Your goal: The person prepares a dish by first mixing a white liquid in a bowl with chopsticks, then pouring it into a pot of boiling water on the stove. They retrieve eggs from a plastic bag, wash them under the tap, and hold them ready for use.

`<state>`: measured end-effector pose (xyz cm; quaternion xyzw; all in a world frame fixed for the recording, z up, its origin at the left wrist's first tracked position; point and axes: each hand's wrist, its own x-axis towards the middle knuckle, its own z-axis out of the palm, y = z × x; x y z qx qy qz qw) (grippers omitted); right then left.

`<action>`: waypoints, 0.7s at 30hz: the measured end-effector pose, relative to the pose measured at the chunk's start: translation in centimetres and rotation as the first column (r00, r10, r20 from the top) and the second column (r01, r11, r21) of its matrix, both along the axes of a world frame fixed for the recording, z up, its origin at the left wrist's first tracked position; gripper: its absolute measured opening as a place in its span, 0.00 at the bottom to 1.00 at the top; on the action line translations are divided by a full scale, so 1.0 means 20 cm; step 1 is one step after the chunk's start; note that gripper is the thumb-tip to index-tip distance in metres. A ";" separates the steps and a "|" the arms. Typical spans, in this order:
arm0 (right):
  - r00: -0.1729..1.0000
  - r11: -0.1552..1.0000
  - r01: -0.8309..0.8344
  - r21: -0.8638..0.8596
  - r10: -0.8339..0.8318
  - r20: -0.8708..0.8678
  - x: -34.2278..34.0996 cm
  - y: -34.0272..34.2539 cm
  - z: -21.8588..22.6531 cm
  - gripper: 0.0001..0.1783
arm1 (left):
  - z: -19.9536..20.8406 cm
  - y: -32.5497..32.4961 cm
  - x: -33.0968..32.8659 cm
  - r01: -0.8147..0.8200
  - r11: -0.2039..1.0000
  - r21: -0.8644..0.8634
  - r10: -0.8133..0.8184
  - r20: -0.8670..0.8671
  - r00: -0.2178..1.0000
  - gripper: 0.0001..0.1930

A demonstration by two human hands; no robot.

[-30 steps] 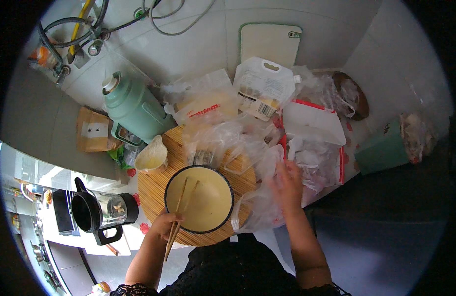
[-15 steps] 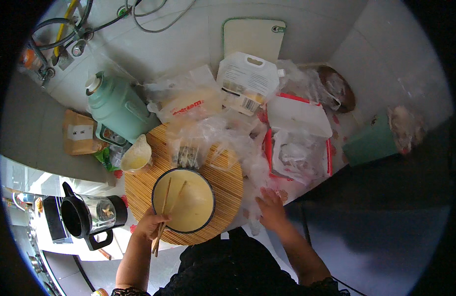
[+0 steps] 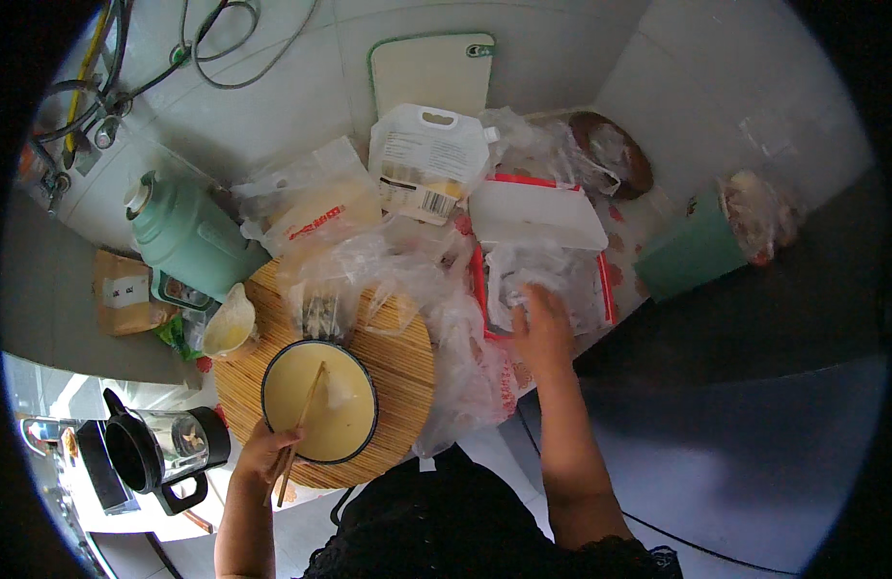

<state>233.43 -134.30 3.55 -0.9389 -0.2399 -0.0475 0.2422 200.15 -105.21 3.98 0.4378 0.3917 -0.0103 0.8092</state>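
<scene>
My left hand (image 3: 262, 452) is closed around a pair of wooden chopsticks (image 3: 311, 398) beside the near left rim of a cream bowl with a dark edge (image 3: 347, 434). The chopsticks' far ends rest inside the bowl, close together. The bowl stands on a round slatted bamboo board (image 3: 407, 386). My right hand (image 3: 544, 326) reaches over a red-edged white box (image 3: 537, 214), its fingers apart at the crumpled clear plastic bag (image 3: 562, 275) inside. Whether the fingertips press into the plastic is hard to see.
Behind the bowl lie thin plastic bags (image 3: 344, 261) and a white spouted pouch (image 3: 426, 159). A green thermos (image 3: 190, 236) and a small cup (image 3: 230, 326) stand left, with a blender jug (image 3: 166, 449) nearer. A green container (image 3: 692, 256) is at the right.
My right hand has moved away from me, from the table's near edge to the bag in the box. The chopstick tips have come together. The whole view has shifted slightly.
</scene>
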 end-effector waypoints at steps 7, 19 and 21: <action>0.957 0.958 0.281 0.066 -0.285 0.063 0.34 -0.23 -0.36 0.20 | 0.05 0.04 -0.04 0.010 1.000 0.010 -0.009 -0.087 0.996 0.35; 0.767 0.125 0.620 0.774 -0.303 -0.566 0.26 -0.25 -0.13 0.15 | 0.73 -0.06 0.40 0.102 0.221 0.970 -0.496 0.022 0.868 0.26; 0.731 0.075 0.661 0.746 -0.289 -0.619 0.16 -0.22 -0.01 0.17 | 0.76 -0.16 0.73 0.210 0.133 0.969 -0.744 -0.043 0.667 0.23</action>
